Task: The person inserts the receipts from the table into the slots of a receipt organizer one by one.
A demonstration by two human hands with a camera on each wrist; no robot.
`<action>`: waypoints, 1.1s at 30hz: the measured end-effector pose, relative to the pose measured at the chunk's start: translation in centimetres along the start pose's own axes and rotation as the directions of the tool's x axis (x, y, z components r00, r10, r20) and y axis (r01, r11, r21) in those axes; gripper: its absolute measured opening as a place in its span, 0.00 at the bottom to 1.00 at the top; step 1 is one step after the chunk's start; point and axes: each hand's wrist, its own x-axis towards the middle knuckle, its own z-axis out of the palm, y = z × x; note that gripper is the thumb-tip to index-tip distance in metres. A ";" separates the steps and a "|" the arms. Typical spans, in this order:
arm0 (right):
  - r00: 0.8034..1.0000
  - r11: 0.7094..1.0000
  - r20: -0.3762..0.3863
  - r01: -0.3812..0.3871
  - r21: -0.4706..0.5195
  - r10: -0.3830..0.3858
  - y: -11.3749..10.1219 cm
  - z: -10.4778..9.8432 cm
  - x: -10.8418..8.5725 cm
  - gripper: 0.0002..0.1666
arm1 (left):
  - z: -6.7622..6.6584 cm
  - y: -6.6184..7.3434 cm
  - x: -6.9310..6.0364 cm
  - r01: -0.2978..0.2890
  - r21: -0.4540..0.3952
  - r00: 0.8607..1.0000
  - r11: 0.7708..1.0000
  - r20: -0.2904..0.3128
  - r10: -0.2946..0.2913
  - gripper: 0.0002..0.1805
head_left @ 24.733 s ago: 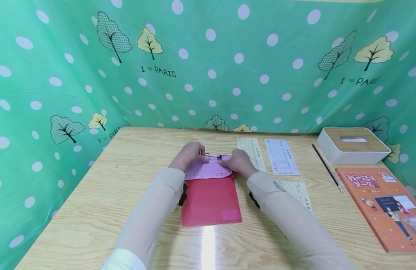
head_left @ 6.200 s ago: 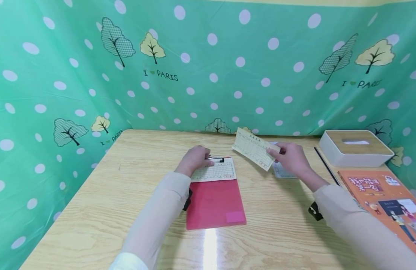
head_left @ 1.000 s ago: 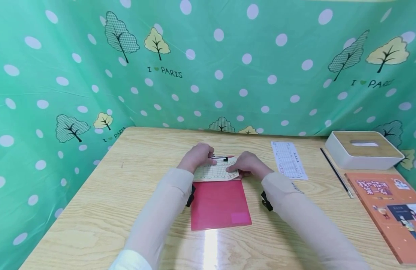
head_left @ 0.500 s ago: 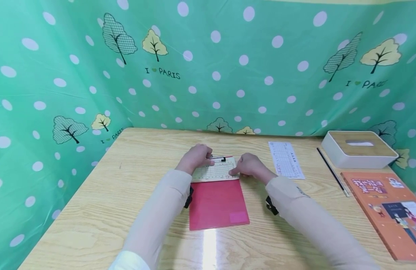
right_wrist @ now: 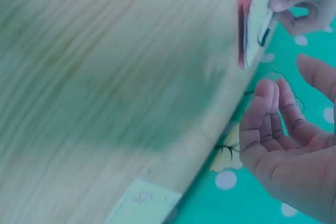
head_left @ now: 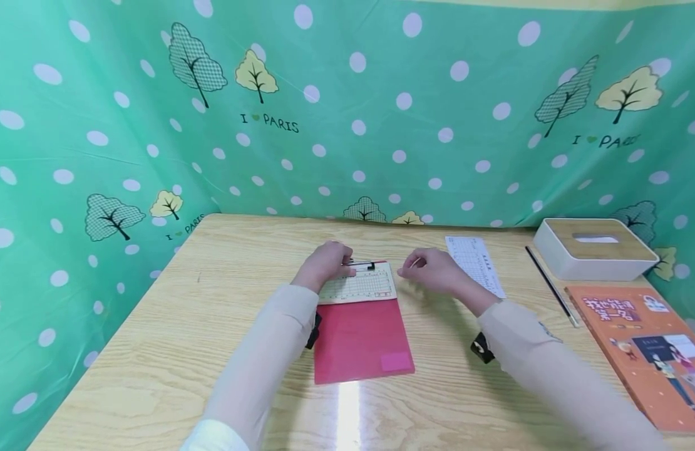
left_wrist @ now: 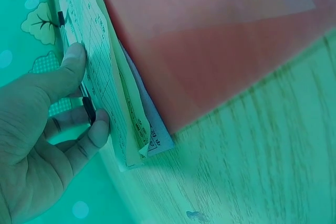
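A red clip folder lies on the table, with a stack of printed paper slips across its top part. The top slip is cream; in the left wrist view, greenish and bluish edges show beneath it. My left hand pinches the folder's metal wire clip, which has black ends, between thumb and fingers at the stack's upper edge. To the right of the stack hovers my right hand, its fingers loosely bent with nothing between them. A white printed slip lies just beyond it.
At the right are a dark pencil, a white tissue box with a wooden lid, and an orange book. A green dotted cloth hangs behind the wooden table.
My right hand has let go of the cream slip's edge and moved right. Earlier, the pink slip lay on top and cream slips lay at right; cream now covers the stack. My left hand stays put.
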 end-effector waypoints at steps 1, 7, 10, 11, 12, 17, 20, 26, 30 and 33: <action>1.000 1.000 -0.008 0.010 -0.002 -0.010 0.1 -0.4 -0.3 0.16 | 0.0 0.0 0.0 -0.001 -0.002 1.000 1.000 -0.001 0.001 0.20; 0.998 1.000 -0.062 0.021 0.020 -0.019 1.6 -2.7 -2.2 0.18 | -0.1 0.0 -0.1 -0.014 -0.016 1.000 1.000 -0.018 0.014 0.21; 0.994 0.999 -0.106 0.011 0.031 -0.008 2.7 -3.9 -3.1 0.20 | -0.2 0.1 -0.2 -0.023 -0.021 0.999 1.000 -0.025 0.023 0.22; 0.992 0.999 -0.123 0.008 0.033 -0.004 3.1 -4.2 -3.4 0.20 | -0.2 0.1 -0.2 -0.023 -0.019 0.999 1.000 -0.026 0.023 0.22; 0.990 0.999 -0.141 0.002 0.033 0.003 3.6 -4.5 -3.6 0.21 | -0.1 0.1 -0.2 -0.020 -0.017 1.000 1.000 -0.024 0.019 0.22; 0.974 0.998 -0.218 -0.069 0.004 0.068 6.3 -5.7 -4.2 0.26 | 0.0 0.1 -0.2 -0.005 -0.003 1.000 1.000 -0.017 0.005 0.21; 0.962 0.989 -0.230 -0.147 0.008 0.144 8.0 -6.1 -4.4 0.32 | -0.1 0.2 -0.2 -0.008 0.004 1.000 1.000 -0.017 0.008 0.20; 0.942 0.959 -0.190 -0.282 -0.004 0.276 10.4 -6.7 -4.5 0.46 | -0.2 0.2 -0.3 -0.017 0.018 1.000 1.000 -0.015 0.017 0.19; 0.929 0.942 -0.178 -0.334 -0.027 0.324 11.3 -6.6 -4.2 0.51 | -0.1 0.1 -0.2 -0.021 0.018 1.000 1.000 -0.018 0.022 0.20; 0.926 0.935 -0.184 -0.347 -0.073 0.329 11.6 -6.4 -4.0 0.52 | -0.1 0.1 -0.2 -0.018 0.012 1.000 1.000 -0.014 0.018 0.20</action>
